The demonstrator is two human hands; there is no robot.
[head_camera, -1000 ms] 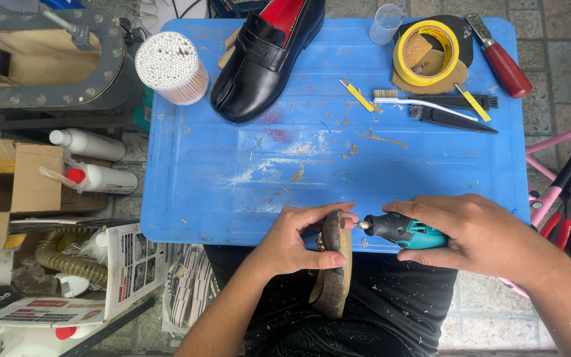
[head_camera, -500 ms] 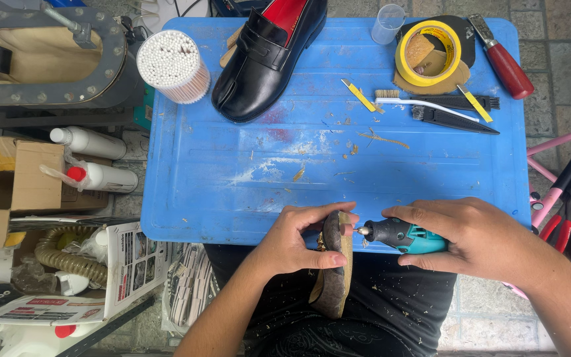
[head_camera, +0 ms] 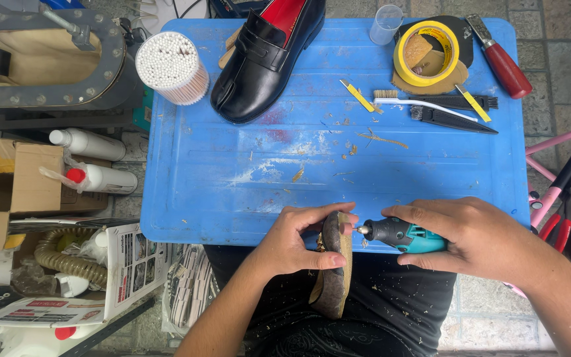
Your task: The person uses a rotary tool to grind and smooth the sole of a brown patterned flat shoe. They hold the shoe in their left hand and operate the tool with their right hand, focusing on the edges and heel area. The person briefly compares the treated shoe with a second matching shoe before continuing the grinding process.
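My left hand (head_camera: 295,241) grips a brown shoe sole (head_camera: 333,271), held on edge over my lap at the near rim of the blue table top (head_camera: 232,185). My right hand (head_camera: 477,238) holds a small teal and black rotary tool (head_camera: 398,234); its tip points left and sits at the sole's upper edge. A black loafer with a red lining (head_camera: 266,56) lies at the far side of the table.
On the table's far right lie a yellow tape roll (head_camera: 426,53), a red-handled knife (head_camera: 503,59), a white brush (head_camera: 418,102), a black brush and a clear cup (head_camera: 388,23). A tub of cotton swabs (head_camera: 171,66) stands far left. Bottles, boxes and a hose sit on the floor at left.
Both hands stay at the sole; the rotary tool's tip has shifted slightly along the sole's edge. Nothing else moved.
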